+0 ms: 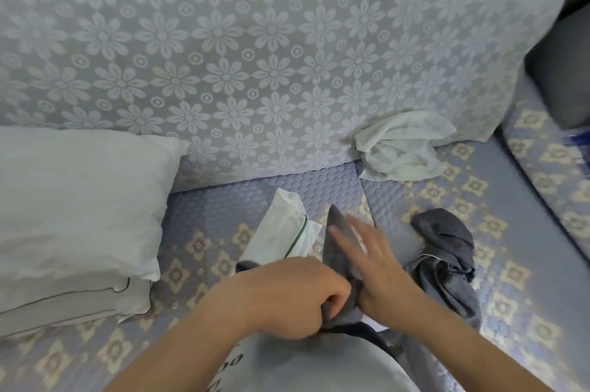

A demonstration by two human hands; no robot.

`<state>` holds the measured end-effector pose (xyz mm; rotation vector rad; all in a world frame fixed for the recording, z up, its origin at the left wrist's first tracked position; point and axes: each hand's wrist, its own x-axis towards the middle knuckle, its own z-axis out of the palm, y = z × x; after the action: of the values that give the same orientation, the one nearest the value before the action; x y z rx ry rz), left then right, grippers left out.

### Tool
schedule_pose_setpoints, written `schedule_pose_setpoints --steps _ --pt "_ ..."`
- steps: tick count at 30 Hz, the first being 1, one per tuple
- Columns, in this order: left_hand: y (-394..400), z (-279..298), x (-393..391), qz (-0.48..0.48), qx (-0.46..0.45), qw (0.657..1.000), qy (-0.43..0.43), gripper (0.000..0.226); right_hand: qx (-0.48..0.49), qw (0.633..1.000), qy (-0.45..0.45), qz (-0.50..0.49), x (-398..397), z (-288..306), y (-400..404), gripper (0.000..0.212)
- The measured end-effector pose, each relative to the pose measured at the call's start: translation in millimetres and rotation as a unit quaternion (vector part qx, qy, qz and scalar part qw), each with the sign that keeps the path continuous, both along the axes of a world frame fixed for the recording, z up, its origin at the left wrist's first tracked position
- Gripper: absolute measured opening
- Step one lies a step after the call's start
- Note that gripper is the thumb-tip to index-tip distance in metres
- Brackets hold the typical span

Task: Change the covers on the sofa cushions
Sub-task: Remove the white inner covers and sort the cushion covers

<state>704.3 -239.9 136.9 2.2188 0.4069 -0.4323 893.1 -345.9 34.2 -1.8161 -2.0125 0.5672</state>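
Just in front of the folded white cover [284,229] on the sofa seat [498,232], the left hand [287,292] grips a gray cover [338,251] while the right hand [376,264] lies flat on it, fingers straight.

A home living room: patterned sofa [479,232], lace throw [255,56], stacked pillows [73,200].

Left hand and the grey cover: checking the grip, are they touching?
Touching. The head view shows the left hand curled around a bunched fold of the grey cover.
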Motion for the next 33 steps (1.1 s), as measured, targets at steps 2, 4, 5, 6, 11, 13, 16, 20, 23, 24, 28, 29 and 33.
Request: schedule_pose_setpoints --steps 2,4,5,6,11,13,16,20,23,24,28,29,33 --pt "-3 6 5 0.008 -0.048 0.999 -0.019 0.025 -0.059 0.992 0.051 0.099 -11 11 0 0.065" --pt "1 6 6 0.034 -0.058 0.997 -0.033 0.028 -0.1 0.985 0.048 0.13 -15 7 -6 0.032" --pt "8 3 3 0.074 -0.041 0.995 -0.046 0.03 -0.125 0.985 0.019 0.114 -11 1 -7 0.029" --pt "15 -4 -2 0.135 -0.014 0.988 -0.067 0.033 -0.158 0.985 -0.011 0.068 -2 -6 -9 0.027" --pt "40 -38 -27 0.406 0.112 0.891 -0.169 0.045 -0.174 0.962 -0.179 -0.107 66 -41 -19 0.038" --pt "50 -48 -25 0.442 0.104 0.875 -0.169 0.045 -0.178 0.953 -0.214 -0.119 94 -41 -15 0.025" --pt "71 -55 -14 0.472 0.088 0.863 -0.158 0.037 -0.16 0.963 -0.103 -0.189 121 -25 -1 0.02" --pt "78 -81 2 0.496 0.079 0.848 -0.171 0.037 0.011 0.965 -0.063 -0.253 137 -26 -5 0.014" --pt "53 -150 4 0.475 0.06 0.872 -0.107 0.048 -0.032 0.966 -0.108 -0.234 149 -83 -30 0.058" --pt "38 -180 2 0.459 0.045 0.885 -0.073 0.054 -0.062 0.969 -0.128 -0.204 150 -108 -40 0.057" --pt "-27 -305 -11 0.36 -0.047 0.928 0.078 0.047 -0.26 0.934 -0.215 -0.115 152 -197 -73 0.032" --pt "-36 -325 -11 0.341 -0.061 0.931 0.115 0.042 -0.32 0.913 -0.231 -0.104 153 -207 -70 0.024" --pt "-17 -381 13 0.459 -0.105 0.869 0.149 0.034 -0.425 0.861 -0.225 -0.164 176 -253 -17 0.024"
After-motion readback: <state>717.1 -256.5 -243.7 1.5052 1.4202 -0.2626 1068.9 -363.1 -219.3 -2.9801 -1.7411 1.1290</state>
